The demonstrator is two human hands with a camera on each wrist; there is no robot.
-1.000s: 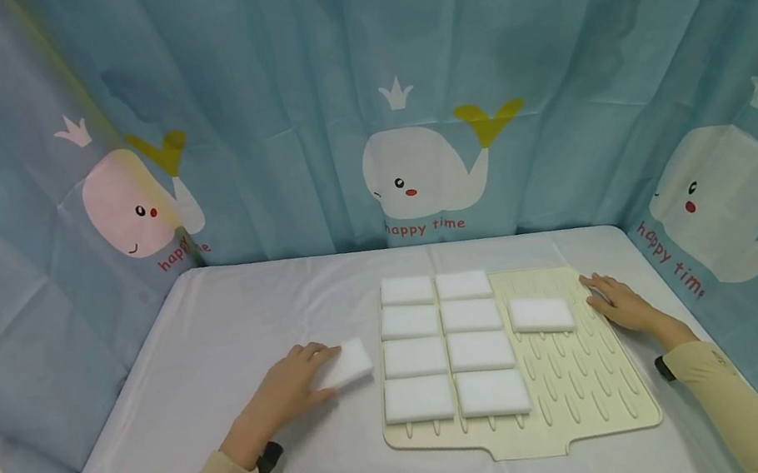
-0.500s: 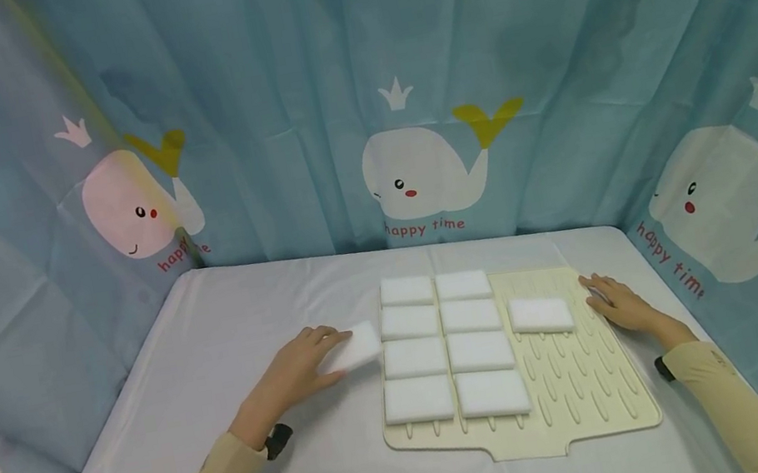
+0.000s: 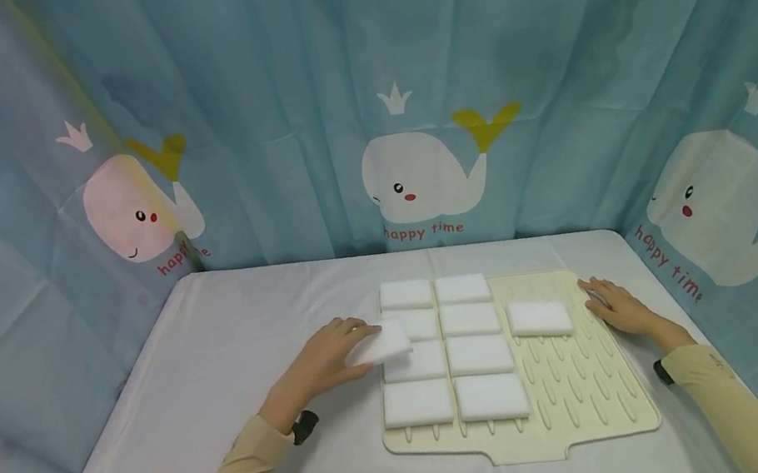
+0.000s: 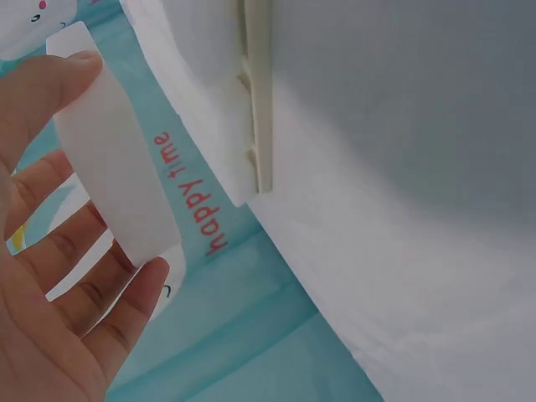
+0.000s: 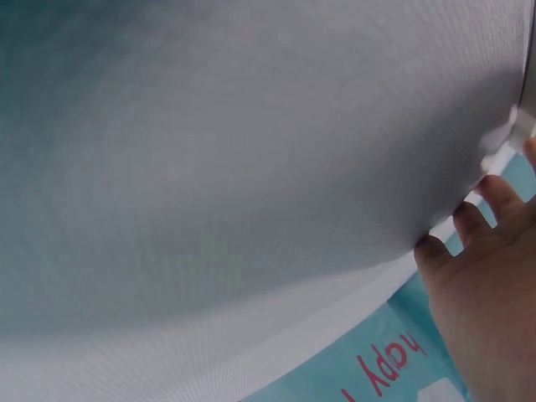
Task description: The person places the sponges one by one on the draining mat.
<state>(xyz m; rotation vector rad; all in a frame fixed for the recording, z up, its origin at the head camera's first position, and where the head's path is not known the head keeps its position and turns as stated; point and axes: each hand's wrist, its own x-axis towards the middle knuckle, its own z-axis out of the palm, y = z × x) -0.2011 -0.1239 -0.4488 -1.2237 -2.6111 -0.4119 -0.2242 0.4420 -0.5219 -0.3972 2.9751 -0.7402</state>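
Note:
In the head view my left hand (image 3: 324,358) pinches a white sponge block (image 3: 381,343) above the left edge of a pale yellow ridged draining mat (image 3: 589,390). The left wrist view shows the thumb on one end of the held sponge (image 4: 117,155) and fingers along its other side. Beneath it, two columns of white sponges (image 3: 479,354) lie flat on the mat, partly hidden by the held one. A single sponge (image 3: 540,318) lies farther right. My right hand (image 3: 622,305) rests at the mat's upper right edge, fingers extended, gripping nothing visible.
A white cloth (image 3: 268,298) covers the table. Blue curtains (image 3: 280,195) with whale prints enclose its back and sides. The mat's right part shows bare ridges, and a notched tab (image 3: 531,451) juts from its near edge.
My left hand has carried the sponge rightward and slightly up, from the tablecloth beside the mat to over the left column of sponges. The right hand has stayed in place.

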